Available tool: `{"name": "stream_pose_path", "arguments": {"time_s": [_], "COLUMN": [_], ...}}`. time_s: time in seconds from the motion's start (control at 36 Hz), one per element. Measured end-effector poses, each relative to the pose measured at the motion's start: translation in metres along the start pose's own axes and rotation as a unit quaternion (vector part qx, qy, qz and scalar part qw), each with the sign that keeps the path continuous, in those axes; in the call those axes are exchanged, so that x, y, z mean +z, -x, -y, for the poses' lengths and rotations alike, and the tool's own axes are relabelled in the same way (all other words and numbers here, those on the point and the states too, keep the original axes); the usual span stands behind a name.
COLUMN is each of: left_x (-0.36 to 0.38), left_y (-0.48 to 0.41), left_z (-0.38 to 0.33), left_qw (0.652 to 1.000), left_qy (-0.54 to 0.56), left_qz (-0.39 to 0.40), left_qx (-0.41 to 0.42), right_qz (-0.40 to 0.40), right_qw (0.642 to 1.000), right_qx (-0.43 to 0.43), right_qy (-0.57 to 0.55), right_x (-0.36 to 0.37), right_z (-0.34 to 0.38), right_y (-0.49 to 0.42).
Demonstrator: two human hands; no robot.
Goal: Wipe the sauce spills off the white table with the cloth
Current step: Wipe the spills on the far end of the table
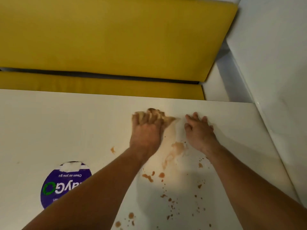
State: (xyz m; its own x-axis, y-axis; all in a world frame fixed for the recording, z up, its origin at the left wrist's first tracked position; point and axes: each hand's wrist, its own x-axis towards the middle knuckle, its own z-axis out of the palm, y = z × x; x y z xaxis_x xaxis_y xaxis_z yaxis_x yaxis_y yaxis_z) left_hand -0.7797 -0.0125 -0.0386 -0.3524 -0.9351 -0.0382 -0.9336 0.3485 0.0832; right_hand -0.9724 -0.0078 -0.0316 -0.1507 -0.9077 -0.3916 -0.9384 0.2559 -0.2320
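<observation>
Table [66, 122] was smooth matte white, a flat slab with a straight far edge. Cloth [160, 116] was a soft tan wad, crumpled and sauce-stained, sitting near that far edge with one pointed corner sticking out to the right. Left hand [146, 130] was on top of it, arm stretched forward, fingers curled over the bunch: grip closed on the cloth, pressing it to the table. Right hand [199, 131] lay just beside it, palm down, fingers spread and straight; grip open, holding nothing. Sauce spills [178, 146] were orange-brown: a thin watery smear between the wrists, thicker blobs and fine specks nearer the camera. Round purple sticker [66, 185], white tape [70, 166] on its top edge, lay left of the left forearm. Yellow padded cushions [116, 39] sat beyond the table.
</observation>
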Motion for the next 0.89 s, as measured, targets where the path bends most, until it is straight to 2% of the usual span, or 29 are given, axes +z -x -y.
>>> {"name": "stream_pose_path", "arguments": {"time_s": [0.11, 0.22, 0.28, 0.42, 0.5, 0.58, 0.67, 0.75, 0.83, 0.89], "left_x": [0.004, -0.011, -0.019, -0.039, -0.043, -0.038, -0.027, -0.014, -0.005, -0.003], "left_y": [0.015, 0.033, 0.043, 0.064, 0.071, 0.072, 0.07, 0.062, 0.051, 0.043], "left_z": [0.035, 0.079, 0.105, 0.161, 0.182, 0.192, 0.166, 0.126, 0.084, 0.053], "left_qw": [0.984, 0.978, 0.982, 0.995, 0.991, 0.988, 0.983, 0.955, 0.946, 0.952], "left_qy": [0.013, -0.012, -0.033, -0.05, -0.106, -0.106, -0.032, 0.064, 0.101, 0.116], "left_qz": [-0.003, 0.021, 0.025, 0.065, 0.077, 0.071, 0.007, -0.032, -0.037, -0.034], "left_qx": [0.179, 0.208, 0.183, 0.06, -0.018, -0.093, -0.182, -0.288, -0.305, -0.282], "right_qz": [0.01, 0.014, 0.012, 0.01, 0.01, 0.007, -0.001, -0.006, 0.001, 0.004], "right_qw": [1.0, 0.999, 0.999, 0.999, 0.999, 0.999, 0.999, 0.999, 0.999, 1.0], "right_qx": [-0.012, -0.016, -0.017, -0.013, -0.013, -0.015, -0.012, -0.013, -0.013, -0.012], "right_qy": [0.019, 0.029, 0.031, 0.027, 0.029, 0.032, 0.038, 0.041, 0.036, 0.029], "right_x": [-0.002, -0.003, -0.003, -0.002, -0.002, -0.001, 0.001, 0.002, 0.001, 0.001], "right_z": [-0.002, -0.003, -0.005, -0.003, -0.003, -0.003, 0.0, 0.001, 0.0, -0.001], "right_y": [0.002, 0.004, 0.004, 0.005, 0.004, 0.003, 0.004, 0.004, 0.003, 0.002]}}
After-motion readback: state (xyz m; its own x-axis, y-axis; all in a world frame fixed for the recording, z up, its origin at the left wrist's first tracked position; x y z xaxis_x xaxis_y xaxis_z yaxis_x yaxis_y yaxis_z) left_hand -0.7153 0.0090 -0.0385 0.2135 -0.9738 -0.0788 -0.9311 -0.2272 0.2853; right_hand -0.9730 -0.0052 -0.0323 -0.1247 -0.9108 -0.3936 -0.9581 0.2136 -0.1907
